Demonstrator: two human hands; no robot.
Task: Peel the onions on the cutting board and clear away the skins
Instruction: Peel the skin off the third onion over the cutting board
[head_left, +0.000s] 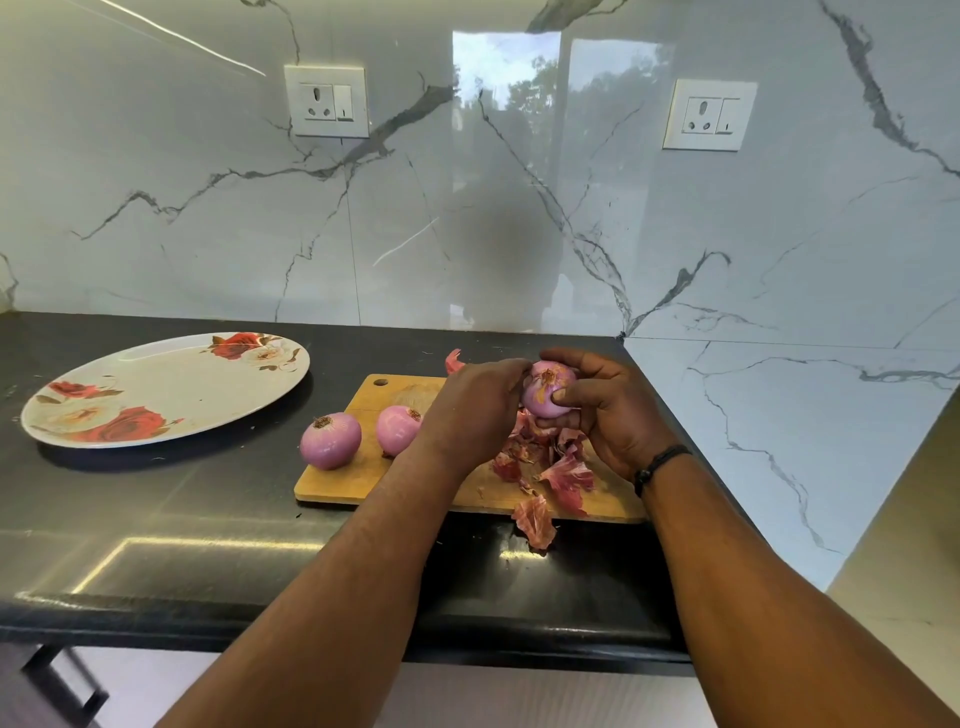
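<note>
A third onion (548, 397) is held above the far right of the cutting board (363, 475), cupped in the right hand (608, 410), thumb curled across its front. Its root end is turned up and leftward, toward the left hand (475, 410), whose fingers meet it at the top; whether skin is pinched cannot be told. Two peeled onions (331, 440) (398, 429) sit on the board's left. Loose skins (550, 467) are heaped beneath the hands. The floral plate (166, 387), left, holds nothing.

Both hands — right hand (608, 405), left hand (475, 400) — apparently grip onion (545, 392) above skins (550, 467).
</note>
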